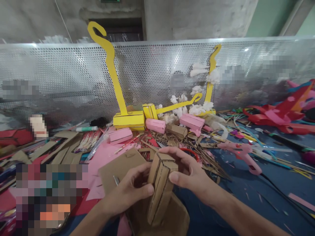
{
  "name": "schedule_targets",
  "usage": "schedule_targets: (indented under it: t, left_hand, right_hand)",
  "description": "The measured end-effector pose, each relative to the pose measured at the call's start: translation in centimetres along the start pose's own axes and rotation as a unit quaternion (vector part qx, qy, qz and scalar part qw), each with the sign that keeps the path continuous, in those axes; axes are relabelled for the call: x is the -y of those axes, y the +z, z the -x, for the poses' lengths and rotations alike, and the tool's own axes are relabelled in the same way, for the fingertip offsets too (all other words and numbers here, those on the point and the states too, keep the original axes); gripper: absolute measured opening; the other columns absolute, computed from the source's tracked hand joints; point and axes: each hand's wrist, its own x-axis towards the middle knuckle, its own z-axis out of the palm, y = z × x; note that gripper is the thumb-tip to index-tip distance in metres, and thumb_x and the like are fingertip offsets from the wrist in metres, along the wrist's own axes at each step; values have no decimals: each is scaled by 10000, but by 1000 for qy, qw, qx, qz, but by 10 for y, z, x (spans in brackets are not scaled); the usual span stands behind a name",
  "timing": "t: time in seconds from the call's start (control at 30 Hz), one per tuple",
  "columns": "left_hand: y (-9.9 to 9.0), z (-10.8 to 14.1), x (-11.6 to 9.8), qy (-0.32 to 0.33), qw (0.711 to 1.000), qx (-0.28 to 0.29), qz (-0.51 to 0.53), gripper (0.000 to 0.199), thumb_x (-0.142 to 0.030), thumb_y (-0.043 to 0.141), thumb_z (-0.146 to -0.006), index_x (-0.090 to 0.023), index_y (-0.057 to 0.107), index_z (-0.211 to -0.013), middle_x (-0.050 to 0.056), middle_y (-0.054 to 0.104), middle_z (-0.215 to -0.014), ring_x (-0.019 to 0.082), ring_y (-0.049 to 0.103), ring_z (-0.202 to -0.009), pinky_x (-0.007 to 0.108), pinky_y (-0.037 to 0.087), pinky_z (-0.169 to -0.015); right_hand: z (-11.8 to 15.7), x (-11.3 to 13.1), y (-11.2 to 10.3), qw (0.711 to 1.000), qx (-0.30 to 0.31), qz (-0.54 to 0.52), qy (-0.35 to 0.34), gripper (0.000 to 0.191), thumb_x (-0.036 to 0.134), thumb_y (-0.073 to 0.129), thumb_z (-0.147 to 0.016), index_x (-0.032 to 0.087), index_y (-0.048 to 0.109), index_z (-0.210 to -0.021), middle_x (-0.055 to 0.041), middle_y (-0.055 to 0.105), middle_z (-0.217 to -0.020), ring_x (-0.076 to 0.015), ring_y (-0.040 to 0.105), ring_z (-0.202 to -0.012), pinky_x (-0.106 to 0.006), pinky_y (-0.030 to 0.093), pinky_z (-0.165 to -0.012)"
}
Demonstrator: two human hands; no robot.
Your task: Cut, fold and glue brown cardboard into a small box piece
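A long brown cardboard box (pixel 159 186) with open-looking seams stands tilted at the lower middle, between both my hands. My left hand (pixel 131 188) grips its left side, thumb on the near face. Around the upper right end, my right hand (pixel 187 172) is wrapped, its thumb against the box's right side and its fingers over the top. Behind my left hand lies a flat cardboard sheet (pixel 123 164), and a metal-looking tip shows beside that hand. Below the box is another, darker cardboard piece (pixel 178 213).
Yellow hooked shapes on box bases (pixel 128 120) stand by the perforated metal panel (pixel 147 72). Pink blocks (pixel 120 135) and cardboard scraps lie before them. A pink glue gun (pixel 242 152) with a black cable rests at right, near red paper shapes (pixel 283 114).
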Motion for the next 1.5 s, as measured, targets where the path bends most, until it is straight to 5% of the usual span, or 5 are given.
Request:
schedule_targets:
  t: [0.6, 0.97, 1.17, 1.33, 1.5]
  left_hand:
    - [-2, 3, -5, -20, 1000, -3, -12, 573, -400, 732, -884, -233, 586, -1413, 117, 598, -1450, 333, 546, -1327, 420, 467, -1050]
    - [4, -1, 8, -8, 993, -108, 38, 510, -355, 671, -940, -275, 557, -1431, 83, 584, -1476, 283, 542, -1350, 384, 426, -1116]
    - [4, -1, 10, -11, 991, -130, 34, 509, -379, 693, -921, -271, 578, -1405, 83, 597, -1462, 292, 552, -1339, 385, 448, -1101]
    - [7, -4, 4, -6, 987, -154, 51, 498, -382, 693, -924, -278, 568, -1394, 81, 568, -1489, 288, 560, -1329, 390, 465, -1095]
    - [9, -6, 1, 5, 980, -193, 48, 509, -387, 723, -900, -264, 572, -1371, 97, 564, -1490, 285, 568, -1320, 373, 483, -1076]
  right_hand:
    - [0, -5, 1, 1000, -26, -3, 16, 558, 464, 864, -752, 310, 638, -1238, -7, 661, -1160, -169, 630, -1031, -254, 495, -882]
    - [-4, -18, 6, 999, -39, -2, 15, 599, 395, 829, -812, 297, 584, -1350, -76, 615, -1410, -262, 561, -1298, -393, 455, -1060]
    - [-6, -19, 7, 998, -55, 9, 11, 579, 410, 823, -814, 291, 570, -1321, -81, 617, -1371, -251, 577, -1247, -390, 465, -1042]
    - [-6, -20, 6, 987, -138, 84, -21, 439, 448, 809, -817, 266, 530, -1104, -47, 618, -1141, -214, 584, -1067, -324, 503, -889]
    - [-4, -21, 5, 981, -125, 140, -42, 324, 441, 751, -875, 244, 522, -994, -15, 552, -1004, -171, 534, -908, -268, 484, -778]
